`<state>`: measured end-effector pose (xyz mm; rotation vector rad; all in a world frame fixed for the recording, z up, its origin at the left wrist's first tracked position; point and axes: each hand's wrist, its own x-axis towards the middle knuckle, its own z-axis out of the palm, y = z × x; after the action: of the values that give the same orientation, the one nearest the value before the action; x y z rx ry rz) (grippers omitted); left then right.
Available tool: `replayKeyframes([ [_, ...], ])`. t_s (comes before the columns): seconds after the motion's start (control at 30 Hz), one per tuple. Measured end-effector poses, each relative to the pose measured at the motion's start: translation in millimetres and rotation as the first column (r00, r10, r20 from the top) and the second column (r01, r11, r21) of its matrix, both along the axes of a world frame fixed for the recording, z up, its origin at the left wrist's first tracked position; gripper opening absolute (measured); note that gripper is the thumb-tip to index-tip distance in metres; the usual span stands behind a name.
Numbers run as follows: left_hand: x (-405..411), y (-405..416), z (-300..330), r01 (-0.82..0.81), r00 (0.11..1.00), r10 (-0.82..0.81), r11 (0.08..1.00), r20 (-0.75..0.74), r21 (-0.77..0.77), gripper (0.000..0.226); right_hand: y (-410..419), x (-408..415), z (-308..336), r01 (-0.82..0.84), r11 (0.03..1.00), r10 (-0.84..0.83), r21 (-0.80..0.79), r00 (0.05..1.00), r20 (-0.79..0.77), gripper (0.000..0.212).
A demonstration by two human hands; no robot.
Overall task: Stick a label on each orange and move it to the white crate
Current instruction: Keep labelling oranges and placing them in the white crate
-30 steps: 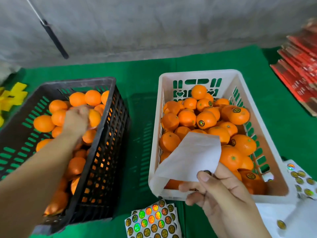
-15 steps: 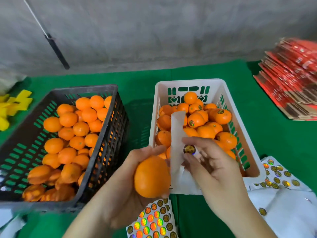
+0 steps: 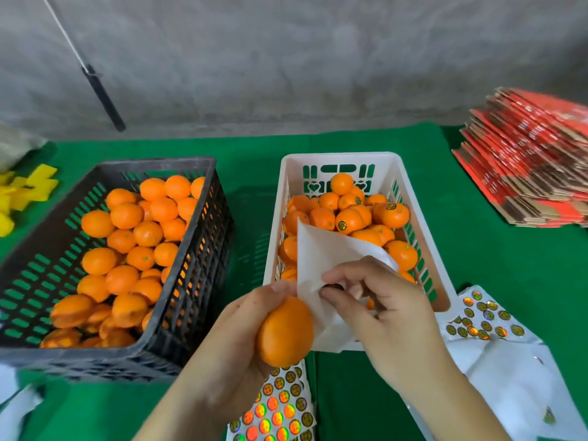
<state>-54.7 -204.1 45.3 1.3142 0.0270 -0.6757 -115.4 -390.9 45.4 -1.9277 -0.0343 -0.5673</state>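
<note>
Far left, yellow plastic pieces lie on the green table cloth. Next, the black crate holds a heap of unlabelled oranges. Your left hand sits in front of the gap between the crates, fingers curled round one orange, thumb over its top; that orange is lifted just in front of the white crate's near edge, no label visible on it. Under it, a sticker sheet with shiny round labels lies flat on the cloth. Your right hand pinches a white backing sheet between thumb and fingertips, right beside the orange; a dark round label peeks out at the pinch, partly hidden. The sheet stands up over the white crate, which is filled with oranges, several showing labels, e.g. one labelled orange. Right of that crate, another sticker sheet and white sheets. Far right, a stack of red flattened cartons.
</note>
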Motion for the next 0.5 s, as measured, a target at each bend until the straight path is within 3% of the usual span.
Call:
replayKeyframes([
  [0.1, -6.8, 3.5, 3.1, -0.005, 0.998, 0.003, 0.999, -0.061, -0.039, 0.055, -4.5, -4.0, 2.4, -0.001, 0.998, 0.006, -0.06, 0.996, 0.092, 0.022],
  [0.17, -9.5, -3.2, 8.4, -0.026, 0.982, -0.001, 0.99, -0.189, -0.137, 0.045, -8.0, -5.1, 1.3, 0.02, 0.991, 0.0, -0.133, 0.988, 0.152, 0.02],
  [0.27, -6.6, -12.5, 14.8, -0.014, 0.97, -0.005, 0.997, -0.244, -0.075, 0.037, -12.0, -4.8, -2.2, 0.066, 0.971, -0.024, -0.231, 0.983, 0.18, 0.017],
  [0.4, -10.6, -9.5, 17.9, -0.082, 0.957, 0.03, 0.982, -0.289, -0.17, 0.06, -16.4, -1.8, -1.6, 0.032, 0.977, -0.013, -0.212, 0.996, 0.09, 0.011],
  [0.5, -13.9, -6.6, 20.3, -0.105, 0.924, 0.009, 0.967, -0.381, -0.231, 0.052, -21.6, 1.2, -5.2, 0.054, 0.946, 0.014, -0.318, 0.978, 0.208, 0.014],
])
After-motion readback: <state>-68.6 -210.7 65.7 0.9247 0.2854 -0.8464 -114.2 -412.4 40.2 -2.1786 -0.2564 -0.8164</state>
